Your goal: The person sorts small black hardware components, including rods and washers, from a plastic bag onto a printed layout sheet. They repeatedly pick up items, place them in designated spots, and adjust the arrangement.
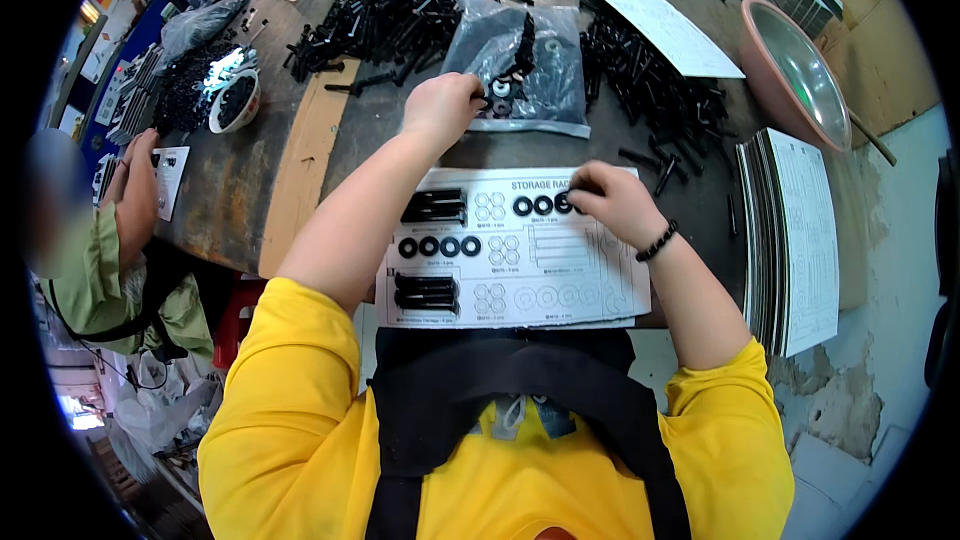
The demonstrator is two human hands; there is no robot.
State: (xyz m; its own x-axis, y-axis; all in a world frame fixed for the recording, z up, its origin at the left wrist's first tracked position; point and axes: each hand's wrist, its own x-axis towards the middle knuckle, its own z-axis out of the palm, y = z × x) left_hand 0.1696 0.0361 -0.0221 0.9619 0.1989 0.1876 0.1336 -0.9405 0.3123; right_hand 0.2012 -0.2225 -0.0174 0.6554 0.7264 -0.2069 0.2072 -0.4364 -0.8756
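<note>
A printed card with outlined part shapes lies in front of me. Black bolts fill two spots on its left side, and a row of black washers lies between them. At the card's upper right, my right hand is closed, fingertips on a black washer at the end of another row. Beyond the card, my left hand is closed in a pinch at the edge of a clear plastic bag. Dark washers lie on the bag; what the left fingertips hold is hidden.
Heaps of black bolts flank the bag. A cardboard strip lies left of the card. On the right stand a card stack and a pink-rimmed bowl. At far left, a co-worker's arm reaches over the table beside a small bowl.
</note>
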